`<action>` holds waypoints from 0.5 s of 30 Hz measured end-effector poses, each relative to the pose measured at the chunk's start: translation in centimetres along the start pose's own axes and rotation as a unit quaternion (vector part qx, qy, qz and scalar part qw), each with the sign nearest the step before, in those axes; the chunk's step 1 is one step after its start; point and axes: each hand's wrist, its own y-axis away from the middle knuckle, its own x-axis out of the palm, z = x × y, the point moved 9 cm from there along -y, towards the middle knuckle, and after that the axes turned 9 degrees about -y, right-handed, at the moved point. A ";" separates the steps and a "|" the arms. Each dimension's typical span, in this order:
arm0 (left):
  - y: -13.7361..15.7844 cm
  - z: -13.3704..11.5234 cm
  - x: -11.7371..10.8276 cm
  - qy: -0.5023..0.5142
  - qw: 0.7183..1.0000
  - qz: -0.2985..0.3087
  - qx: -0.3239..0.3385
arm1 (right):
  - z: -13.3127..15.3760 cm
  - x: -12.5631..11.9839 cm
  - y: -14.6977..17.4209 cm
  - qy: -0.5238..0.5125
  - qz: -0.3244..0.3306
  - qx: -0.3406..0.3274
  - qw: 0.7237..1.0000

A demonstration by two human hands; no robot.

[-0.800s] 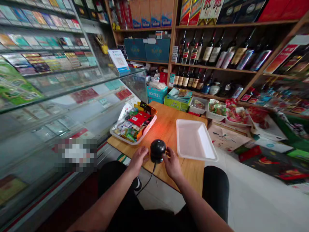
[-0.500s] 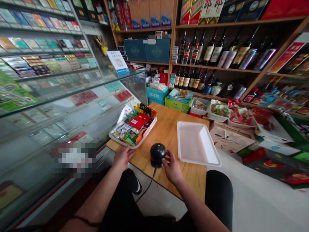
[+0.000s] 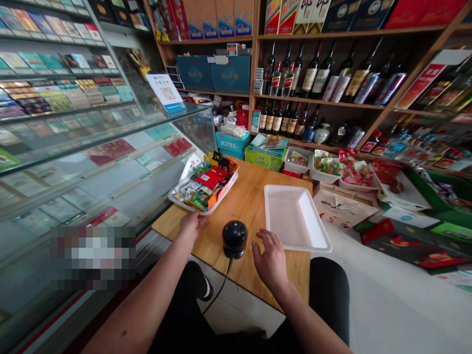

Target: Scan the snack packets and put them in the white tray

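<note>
Right hand (image 3: 272, 261) has come off the black dome device (image 3: 234, 238) since the earlier frames; it was against the dome's side, now it lies flat on the tabletop (image 3: 254, 201) just right of it, fingers spread, holding nothing. Left hand (image 3: 191, 225) has moved from beside the dome up to the near edge of the snack tray (image 3: 203, 191), left of centre frame. Fingers look loosely curled at the tray rim; can't tell if it actually grips it.

Dome device sits at the near edge of the wooden tabletop, centre of frame, between the two hands, touching neither. Its black cable (image 3: 218, 292) drops off the front edge toward the bottom of the frame.

Snack tray is white, piled with mixed packets, red one on top. Second white tray (image 3: 295, 217) right of centre has nothing in it and lies just above the right hand.

Glass display case (image 3: 92, 147) fills the left of frame. Bottle shelves (image 3: 317, 78) across the upper right.
</note>
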 end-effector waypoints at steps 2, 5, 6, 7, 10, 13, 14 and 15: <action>-0.3 0.0 0.6 0.010 1.000 0.002 0.001 | -0.7 -1.8 0.1 0.070 -0.029 -0.025 0.997; -0.4 0.4 1.0 0.020 1.000 -0.004 -0.002 | -3.6 -2.3 0.5 0.167 -0.018 -0.013 0.986; -0.4 0.5 1.0 0.023 1.000 -0.005 -0.003 | -4.6 -2.0 0.6 0.188 0.000 -0.010 0.982; -0.4 0.6 1.0 0.025 1.000 -0.006 -0.005 | -5.4 -1.7 0.6 0.204 0.016 -0.010 0.979; -0.4 0.7 1.1 0.027 1.000 -0.006 -0.006 | -6.9 -1.2 -0.1 0.226 0.039 -0.018 0.973; -0.2 0.6 1.3 0.023 1.000 -0.001 -0.002 | -7.4 -1.2 -1.4 0.225 0.046 -0.031 0.973; -0.2 0.5 1.5 0.021 1.000 0.001 0.000 | -7.5 -1.2 -1.8 0.222 0.050 -0.037 0.973; 0.0 0.5 1.6 0.018 1.000 0.004 0.001 | -7.6 -1.2 -2.1 0.218 0.053 -0.042 0.974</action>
